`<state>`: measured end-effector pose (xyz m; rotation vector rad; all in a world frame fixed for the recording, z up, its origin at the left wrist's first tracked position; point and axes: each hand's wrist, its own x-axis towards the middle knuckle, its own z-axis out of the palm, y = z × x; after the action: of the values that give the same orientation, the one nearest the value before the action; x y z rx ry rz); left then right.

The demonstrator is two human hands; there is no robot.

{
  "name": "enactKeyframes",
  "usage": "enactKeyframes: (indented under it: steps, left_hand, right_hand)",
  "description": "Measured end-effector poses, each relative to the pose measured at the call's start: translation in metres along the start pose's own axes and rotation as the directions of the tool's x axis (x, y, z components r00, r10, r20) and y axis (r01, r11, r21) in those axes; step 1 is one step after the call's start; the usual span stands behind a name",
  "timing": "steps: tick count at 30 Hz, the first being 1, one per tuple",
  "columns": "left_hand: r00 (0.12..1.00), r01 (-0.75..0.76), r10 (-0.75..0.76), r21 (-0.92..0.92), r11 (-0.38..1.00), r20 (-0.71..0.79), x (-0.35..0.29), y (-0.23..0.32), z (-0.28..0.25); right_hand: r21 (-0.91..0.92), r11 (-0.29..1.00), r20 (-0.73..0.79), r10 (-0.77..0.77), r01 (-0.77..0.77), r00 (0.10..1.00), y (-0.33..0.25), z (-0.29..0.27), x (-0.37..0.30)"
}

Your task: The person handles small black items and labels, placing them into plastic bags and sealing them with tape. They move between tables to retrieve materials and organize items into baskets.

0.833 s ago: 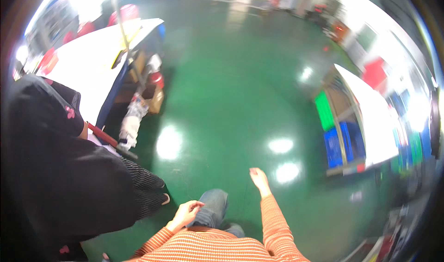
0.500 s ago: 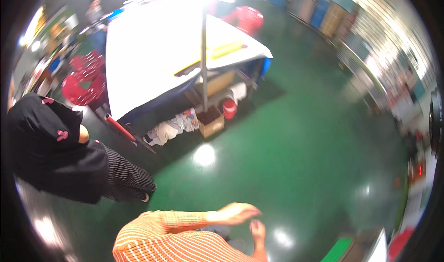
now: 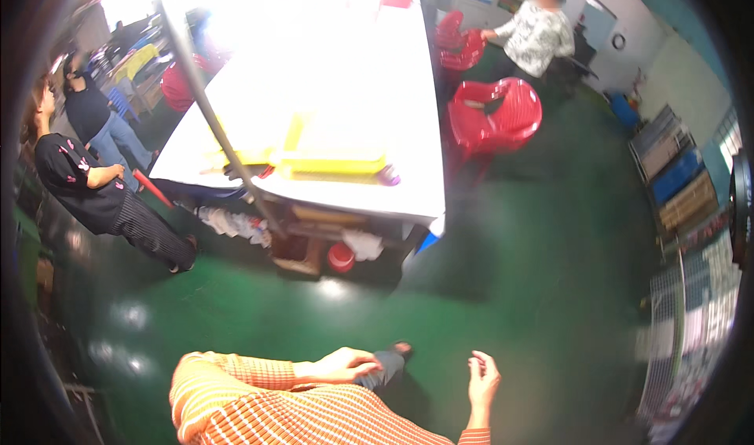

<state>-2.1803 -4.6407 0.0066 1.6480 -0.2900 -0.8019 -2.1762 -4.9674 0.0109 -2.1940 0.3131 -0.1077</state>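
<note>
Stands on the green floor (image 3: 518, 288), mid-stride by the look of it, with nothing picked up. Lays the left hand (image 3: 342, 364) on the grey trouser leg (image 3: 383, 369) of the raised knee, fingers loosely curved over the cloth, pinching nothing. Hangs the right hand (image 3: 481, 378) free just beside that leg, palm turned inward, fingers slightly spread, touching nothing.

Seems to be at the very start of any handling: no tool, no workpiece within reach of either hand. Faces the long white table (image 3: 369, 68) well ahead of both hands, with flat yellow pieces (image 3: 334, 162) at its near end. Sees a red bucket (image 3: 340, 256) and bundled rags under that near end, beyond the left hand, and a slanting dark pole (image 3: 212, 123) crossing in front. Finds a red plastic chair (image 3: 495, 115) far ahead of the right hand. Shares the room with a person in black (image 3: 86, 182) off to the left and another in a patterned top (image 3: 534, 36) past the chair, both well apart from these hands.
</note>
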Motion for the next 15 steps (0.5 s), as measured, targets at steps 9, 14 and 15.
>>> enactKeyframes:
  steps: [9,14,15]
  left_hand:
    - [0.692,-0.719,0.721,0.114,0.686,0.026,0.615,0.327,0.061]
    - [0.146,-0.986,0.979,-0.054,0.155,0.140,0.851,0.515,0.067]
    - [0.142,-0.986,0.979,-0.070,0.154,0.145,0.895,0.518,0.067]
  right_hand:
    - [-0.553,0.802,0.286,0.439,-0.228,0.851,0.372,-0.151,0.300]
    - [-0.510,0.733,0.285,0.637,-0.450,0.716,0.440,-0.234,0.559]
    - [-0.475,0.775,0.297,0.588,-0.417,0.753,0.448,-0.245,0.625]
